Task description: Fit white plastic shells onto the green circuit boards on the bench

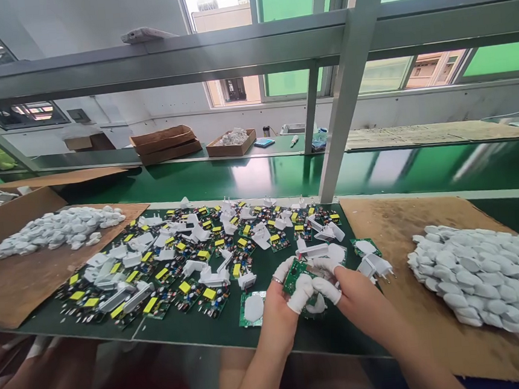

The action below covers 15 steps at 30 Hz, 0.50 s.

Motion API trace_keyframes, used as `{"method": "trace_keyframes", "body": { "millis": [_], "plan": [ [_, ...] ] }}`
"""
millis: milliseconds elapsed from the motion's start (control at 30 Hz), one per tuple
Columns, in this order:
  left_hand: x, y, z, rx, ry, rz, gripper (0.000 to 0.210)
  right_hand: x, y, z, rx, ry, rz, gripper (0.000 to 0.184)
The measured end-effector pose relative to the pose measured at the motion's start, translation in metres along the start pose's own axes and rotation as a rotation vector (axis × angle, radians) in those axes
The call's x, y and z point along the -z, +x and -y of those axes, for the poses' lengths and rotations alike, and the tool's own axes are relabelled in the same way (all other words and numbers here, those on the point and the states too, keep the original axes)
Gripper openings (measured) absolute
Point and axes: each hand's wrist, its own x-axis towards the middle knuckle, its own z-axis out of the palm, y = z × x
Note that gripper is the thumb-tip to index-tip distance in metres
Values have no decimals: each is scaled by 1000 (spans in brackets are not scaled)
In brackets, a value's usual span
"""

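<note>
Scanning from the far left: a heap of white plastic shells (57,227) on a brown cardboard sheet (17,288), well apart from the hands. Next, to the right, a dense scatter of circuit boards with yellow parts (166,275) and white plug pieces (212,277) across the green mat (235,333), one loose board with a white pad (252,309) just left of the hands. At centre, near edge: left hand (282,304) closed around a small green circuit board (296,275), thumb in a white finger cot pressing on its near side. Right hand (354,298) curled against it, cotted fingertips (326,290) pinching the same board from the right, a white piece seemingly under it; cannot tell how the two fit. Just right of the hands, a white plug with prongs (375,266) at the mat's edge. Far right, a second pile of white shells (489,277) on cardboard.

Likely trouble, as a judgement: slick cots slipping on the board's edge, dropping it into the clutter; uneven pinch pressure bending components or seating the white piece crooked; a forearm sweeping the near boards off the bench edge
</note>
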Motion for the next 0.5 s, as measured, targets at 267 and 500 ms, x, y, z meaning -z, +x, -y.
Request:
{"method": "trace_keyframes", "body": {
  "millis": [267,500],
  "plan": [
    [7,5,-4,31,22,-10,38,-13,-1,6,74,338,93,22],
    [8,4,2,32,15,-22,43,-29,7,11,16,889,63,33]
  ]
}}
